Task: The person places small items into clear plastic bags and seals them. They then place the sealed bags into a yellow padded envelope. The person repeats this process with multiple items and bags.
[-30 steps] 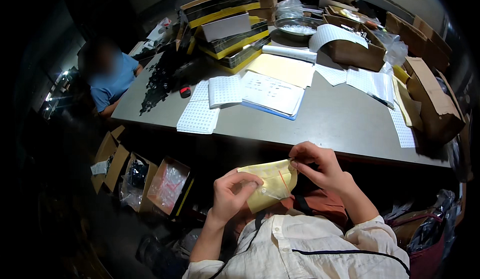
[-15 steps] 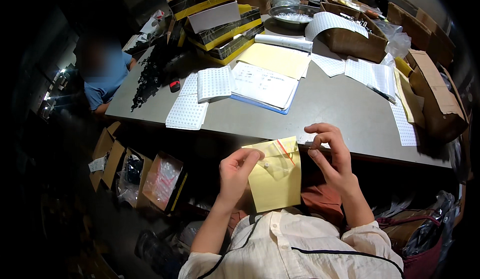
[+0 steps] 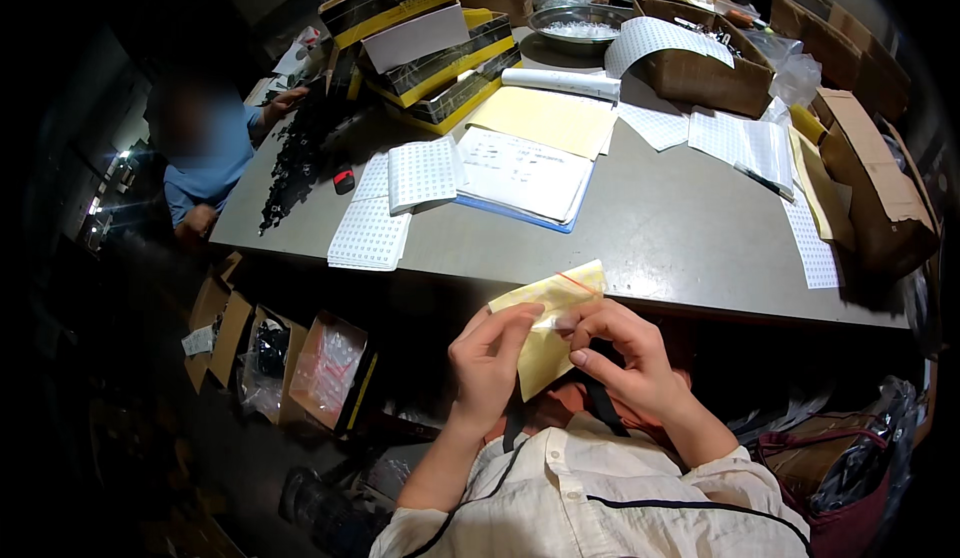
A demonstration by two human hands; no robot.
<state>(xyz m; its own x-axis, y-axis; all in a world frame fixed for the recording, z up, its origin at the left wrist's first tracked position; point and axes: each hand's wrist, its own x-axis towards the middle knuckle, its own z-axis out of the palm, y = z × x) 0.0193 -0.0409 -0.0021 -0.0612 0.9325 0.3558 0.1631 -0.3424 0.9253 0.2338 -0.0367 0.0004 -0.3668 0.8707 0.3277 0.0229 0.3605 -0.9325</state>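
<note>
Over my lap, a yellow paper pad point(image 3: 543, 363) tilts with its top corner near the table edge. On its upper part lies a small clear zip bag point(image 3: 578, 282) with a red seal line. My left hand point(image 3: 490, 358) pinches the bag and pad at their left side, thumb against fingers. From the right, my right hand point(image 3: 628, 353) has its curled fingers on the bag, close to the left fingertips. A small whitish patch shows between the hands; I cannot make out whether it is a sticker or folded plastic.
On the grey table point(image 3: 655, 218) are sticker sheets point(image 3: 420, 173), a clipboard with papers point(image 3: 525, 180), black small parts point(image 3: 295, 158), stacked black-and-yellow boxes point(image 3: 430, 58) and a metal bowl point(image 3: 575, 30). Open cartons point(image 3: 328, 368) stand on the lower left. Another person point(image 3: 212, 163) sits at the far left.
My right hand has moved left and down onto the bag, beside my left fingers. The yellow pad has tilted. The other person's hand has come to the black parts.
</note>
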